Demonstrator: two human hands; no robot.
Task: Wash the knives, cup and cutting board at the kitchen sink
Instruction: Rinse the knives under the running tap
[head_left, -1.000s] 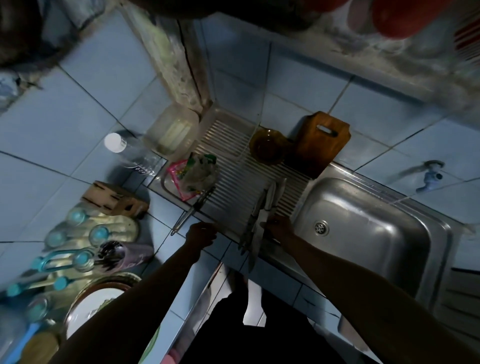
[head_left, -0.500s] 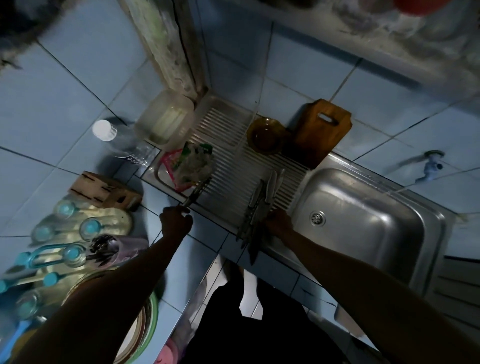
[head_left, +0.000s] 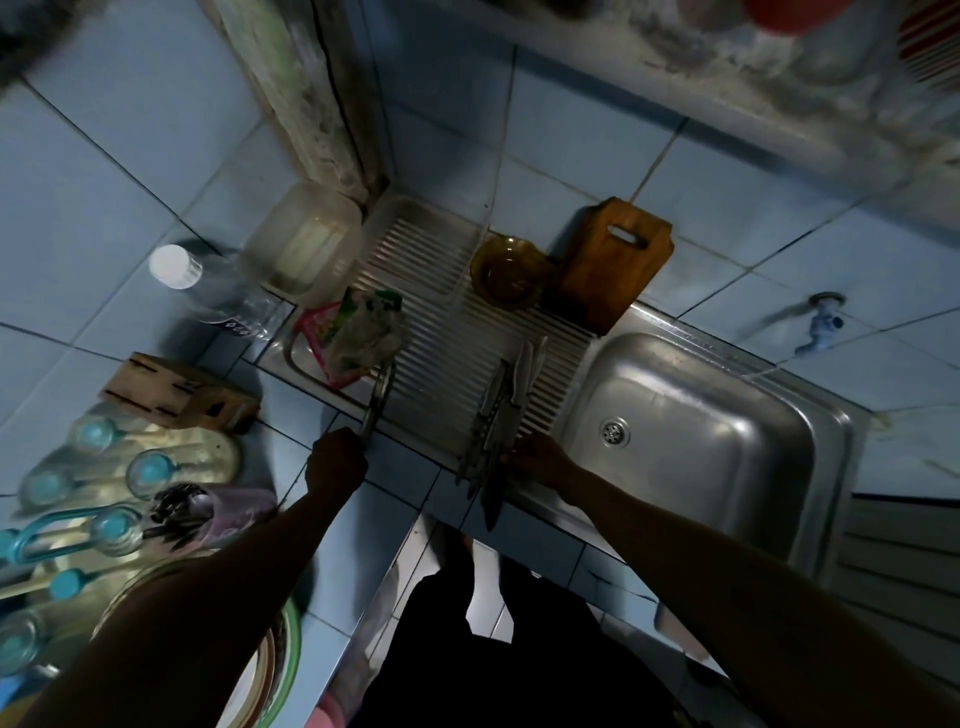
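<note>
At the far left of the tiled surface (head_left: 332, 530) stands a rack of upturned glasses (head_left: 111, 467) with blue bases, and behind it a wooden knife block (head_left: 179, 392) lies on its side. Further back are a clear bottle with a white cap (head_left: 174, 266) and a translucent plastic container (head_left: 304, 244). The left hand (head_left: 335, 462) is curled around the handle of a metal utensil (head_left: 378, 395) — dim and hard to identify, possibly tongs — whose far end reaches a crumpled packet (head_left: 358, 332) on the ribbed draining board (head_left: 447, 322). To the right a bundle of knives (head_left: 498, 415) lies across the board's front edge, blades pointing toward the person; the right hand (head_left: 537, 460) touches them from the side, though the grip is too dark to judge. Behind them sit an amber glass bowl (head_left: 511, 273) and the wooden cutting board (head_left: 613, 262), propped against the wall. Right again is the steel sink basin (head_left: 727, 441), with a tap (head_left: 823, 322) on the wall — no water visible.
</note>
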